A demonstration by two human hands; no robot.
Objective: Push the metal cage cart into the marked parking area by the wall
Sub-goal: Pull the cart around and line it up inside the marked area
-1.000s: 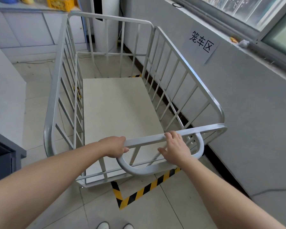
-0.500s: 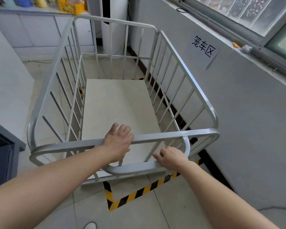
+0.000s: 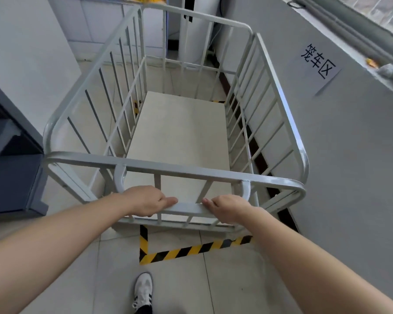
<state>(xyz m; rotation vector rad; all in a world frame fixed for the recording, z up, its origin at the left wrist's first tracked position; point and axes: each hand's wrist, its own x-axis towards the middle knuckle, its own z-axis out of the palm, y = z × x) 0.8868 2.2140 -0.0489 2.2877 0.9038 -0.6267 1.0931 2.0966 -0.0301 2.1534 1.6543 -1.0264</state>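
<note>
The white metal cage cart point(image 3: 191, 171) with barred sides and a pale flat floor stands close along the grey wall point(image 3: 349, 166) on the right. Its near end sits over the corner of the yellow-and-black floor tape point(image 3: 191, 249) that marks the parking area. More tape shows through the bars at the cart's far end. My left hand point(image 3: 146, 200) and my right hand point(image 3: 229, 208) both grip the looped push handle point(image 3: 186, 208) at the cart's near end, a hand's width apart.
A paper sign point(image 3: 318, 62) with black characters hangs on the wall above the cart. A dark grey cabinet point(image 3: 11, 173) stands at the left, close to the cart's near left corner. My white shoe point(image 3: 143, 288) is on the tiled floor behind the tape.
The cart has swung round so its side runs parallel to the wall. My left hand dropped from the top rail to the handle loop beside my right hand.
</note>
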